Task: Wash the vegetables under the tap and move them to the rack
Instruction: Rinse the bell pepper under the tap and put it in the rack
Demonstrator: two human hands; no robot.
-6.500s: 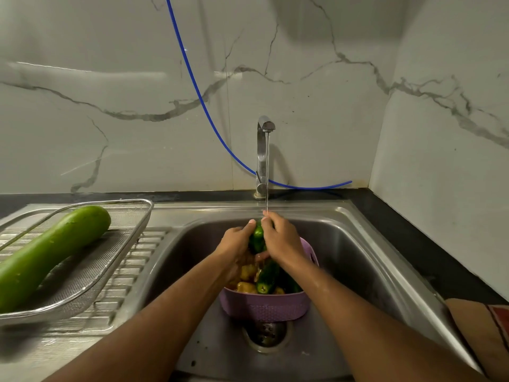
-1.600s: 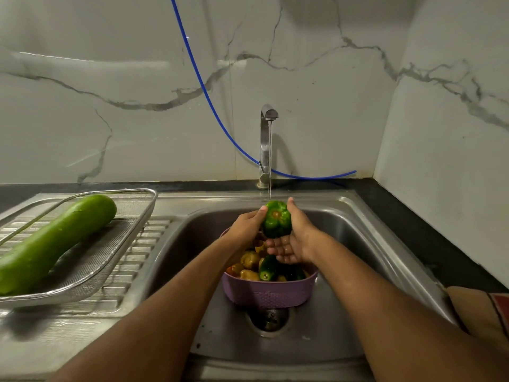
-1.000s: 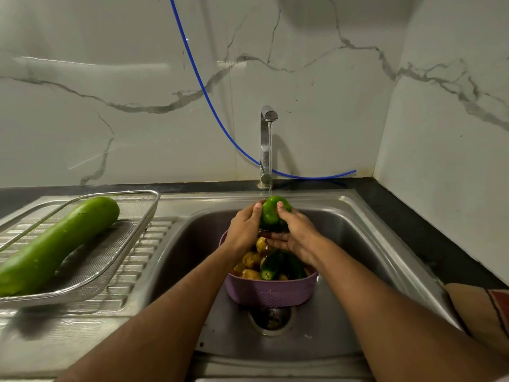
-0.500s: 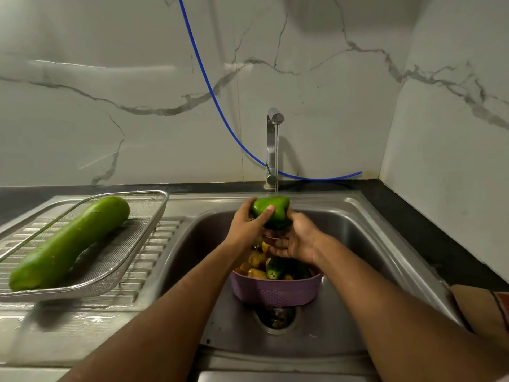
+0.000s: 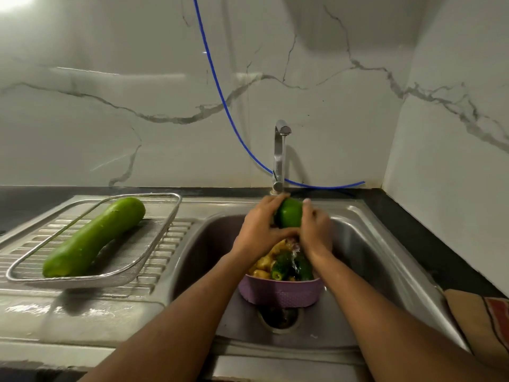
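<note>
Below the hands, a purple basket (image 5: 279, 293) of vegetables sits in the sink (image 5: 366, 244). The left hand (image 5: 260, 230) and right hand (image 5: 316, 230) both curl around a green pepper (image 5: 289, 216), just under the tap (image 5: 280, 155). Far to their left, a long gourd (image 5: 93, 237) lies in the wire rack (image 5: 162, 230).

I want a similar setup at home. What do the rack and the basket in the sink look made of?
Rack: apparently stainless steel, with a shiny wire rim and fine grey mesh.
Basket: probably plastic, matte lilac, with a moulded dotted or perforated wall.
</note>
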